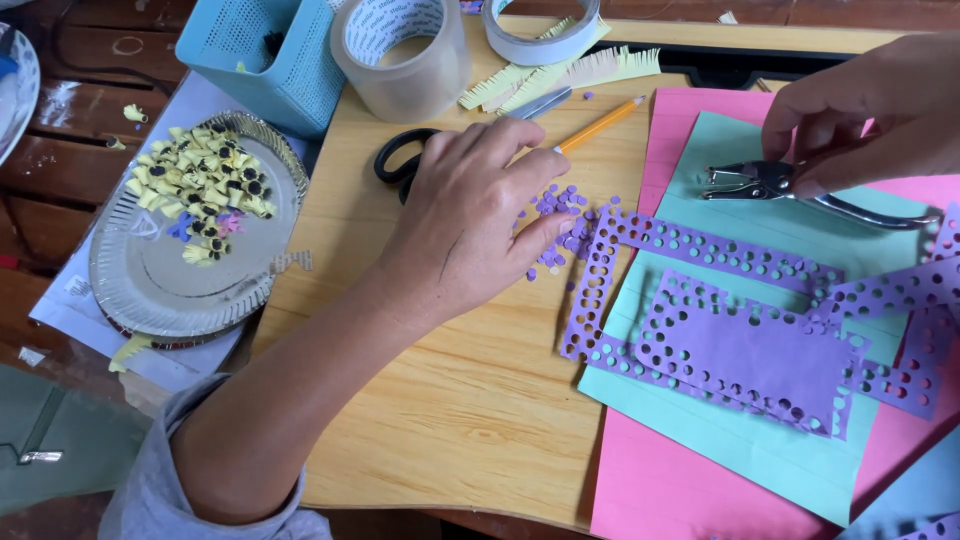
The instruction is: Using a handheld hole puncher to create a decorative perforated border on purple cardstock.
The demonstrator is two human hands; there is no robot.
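Punching looks well advanced: the purple paper strips (745, 345), lying on the mint green sheet (760, 450) over a pink sheet (650, 490) at the right of the worktop (470, 400), are already riddled with round holes along most of their length, though the broad middle of one piece is unpunched. A loose heap of purple paper dots (562, 225) sits just left of the strips, not yet gathered up. On the left, a foil plate (150, 290) holds a cluster of small yellow paper flowers (200, 180), which I judge finished.

At the dots, the left hand (465, 225) lies palm down, fingers loosely spread and curved, fingertips touching the heap; it grips nothing that shows. Far right, the right hand (865, 110) has its fingers pinched down on the metal hole punch (790, 185), which rests on the green sheet.

Scissors (400, 160) and a pencil (600, 125) lie beyond the left hand, with rolls of tape (400, 55) and a blue basket (265, 60) further off.
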